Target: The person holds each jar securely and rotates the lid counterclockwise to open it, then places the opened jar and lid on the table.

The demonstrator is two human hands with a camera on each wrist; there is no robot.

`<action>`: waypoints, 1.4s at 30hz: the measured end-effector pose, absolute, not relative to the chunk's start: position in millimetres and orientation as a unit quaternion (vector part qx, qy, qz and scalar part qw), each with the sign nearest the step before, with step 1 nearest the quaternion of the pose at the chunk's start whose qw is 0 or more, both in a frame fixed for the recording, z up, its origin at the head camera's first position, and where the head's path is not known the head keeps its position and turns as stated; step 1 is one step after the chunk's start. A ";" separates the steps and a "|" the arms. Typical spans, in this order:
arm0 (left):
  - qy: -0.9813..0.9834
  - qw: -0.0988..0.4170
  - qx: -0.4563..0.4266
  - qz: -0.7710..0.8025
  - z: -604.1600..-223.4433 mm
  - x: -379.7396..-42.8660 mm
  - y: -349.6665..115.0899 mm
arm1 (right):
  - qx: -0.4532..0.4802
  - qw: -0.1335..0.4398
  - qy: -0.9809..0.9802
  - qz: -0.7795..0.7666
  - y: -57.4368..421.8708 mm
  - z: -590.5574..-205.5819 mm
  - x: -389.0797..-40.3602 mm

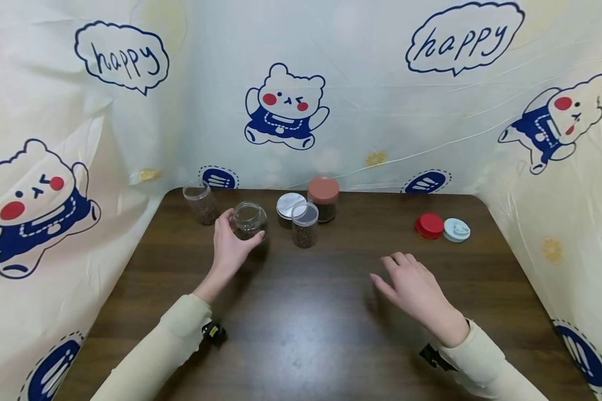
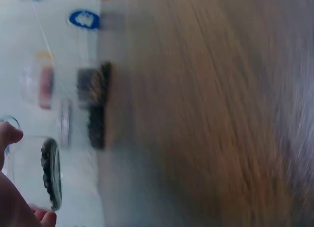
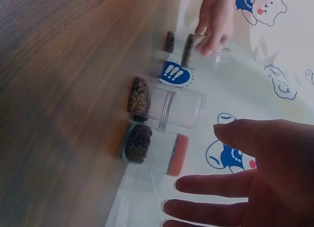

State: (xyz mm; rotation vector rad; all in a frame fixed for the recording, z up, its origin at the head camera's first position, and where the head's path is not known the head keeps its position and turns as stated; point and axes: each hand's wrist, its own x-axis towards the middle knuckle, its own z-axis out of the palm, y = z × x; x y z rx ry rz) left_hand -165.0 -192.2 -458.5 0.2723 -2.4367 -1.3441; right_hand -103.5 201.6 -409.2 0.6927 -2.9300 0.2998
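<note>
My left hand (image 1: 231, 242) grips an uncapped glass jar (image 1: 249, 218) round its side, thumb in front and fingers behind. Dark pieces cover the bottom of that jar, and in the left wrist view the jar is raised off the table. My right hand (image 1: 415, 287) hovers over the right part of the table, fingers spread and holding nothing. To the left of the held jar stands an open clear jar (image 1: 199, 203) with dark bits in it. On its other side are a clear jar (image 1: 305, 225) with dark contents and a silver-lidded jar (image 1: 291, 206).
Behind them a jar with a salmon-pink lid (image 1: 323, 192) stands near the table's back edge. A red lid (image 1: 429, 225) and a pale blue lid (image 1: 456, 230) lie side by side at the back right. A printed curtain (image 1: 371, 111) surrounds the brown table (image 1: 301, 334).
</note>
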 end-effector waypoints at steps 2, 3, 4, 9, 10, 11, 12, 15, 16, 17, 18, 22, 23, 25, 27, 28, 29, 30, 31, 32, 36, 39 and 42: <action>-0.851 0.178 0.121 -0.480 -464.9 -173.8 -200.0 | 0.231 0.059 -0.966 0.099 201.8 -410.1 -103.1; -0.846 0.182 0.133 -0.483 -468.3 -177.9 -203.7 | 0.232 0.062 -0.966 0.098 202.0 -410.9 -102.9; -0.842 0.184 0.145 -0.486 -471.2 -181.5 -206.9 | 0.232 0.066 -0.966 0.097 202.4 -411.9 -102.9; -0.826 0.192 0.191 -0.495 -484.6 -195.9 -216.9 | 0.239 0.073 -0.964 0.092 204.7 -414.1 -101.1; -0.823 0.193 0.197 -0.496 -487.1 -198.1 -217.9 | 0.239 0.072 -0.964 0.092 205.1 -413.8 -100.7; -0.821 0.194 0.202 -0.497 -489.1 -200.1 -218.7 | 0.239 0.070 -0.964 0.091 205.4 -413.5 -100.1; -0.819 0.194 0.206 -0.498 -490.7 -201.4 -219.3 | 0.238 0.068 -0.965 0.091 205.7 -413.1 -99.7; -0.816 0.196 0.210 -0.502 -496.0 -205.2 -220.3 | 0.237 0.064 -0.965 0.088 206.3 -412.9 -99.0; -0.815 0.197 0.211 -0.502 -497.3 -206.1 -220.6 | 0.237 0.062 -0.965 0.087 206.4 -412.8 -98.9; -0.815 0.197 0.211 -0.502 -498.2 -206.9 -220.8 | 0.238 0.060 -0.965 0.086 206.5 -412.9 -98.6; -0.815 0.197 0.212 -0.502 -499.0 -207.7 -221.0 | 0.239 0.059 -0.965 0.086 206.6 -413.0 -98.4; -0.813 0.194 0.223 -0.501 -501.0 -211.6 -221.7 | 0.242 0.057 -0.965 0.084 207.3 -412.8 -97.6; -0.812 0.194 0.226 -0.501 -501.3 -212.8 -221.8 | 0.242 0.058 -0.965 0.084 207.5 -412.7 -97.5; -0.811 0.196 0.232 -0.500 -501.3 -215.3 -222.2 | 0.244 0.060 -0.964 0.083 207.9 -412.6 -97.4; -0.812 0.199 0.235 -0.496 -501.0 -217.4 -222.2 | 0.245 0.062 -0.964 0.081 208.3 -412.7 -97.1; -0.813 0.199 0.237 -0.493 -501.5 -218.1 -222.4 | 0.246 0.062 -0.964 0.080 208.3 -412.9 -97.0; -0.814 0.199 0.239 -0.491 -501.7 -218.5 -222.5 | 0.247 0.063 -0.964 0.079 208.3 -413.2 -96.8; -0.815 0.198 0.241 -0.489 -502.0 -219.0 -222.6 | 0.247 0.063 -0.964 0.078 208.3 -413.5 -96.6; -0.816 0.198 0.243 -0.486 -502.3 -219.4 -222.5 | 0.247 0.063 -0.964 0.078 208.2 -413.8 -96.5; -0.816 0.198 0.245 -0.484 -502.5 -220.0 -222.4 | 0.247 0.062 -0.964 0.077 208.2 -414.0 -96.4; -0.801 0.206 0.258 -0.499 -502.7 -222.6 -221.8 | 0.246 0.058 -0.965 0.076 207.8 -414.5 -95.9; -0.783 0.217 0.267 -0.518 -502.6 -224.0 -221.2 | 0.248 0.053 -0.965 0.074 207.5 -414.3 -95.4; -0.774 0.222 0.272 -0.527 -502.1 -224.0 -221.0 | 0.249 0.046 -0.965 0.072 207.6 -413.8 -95.0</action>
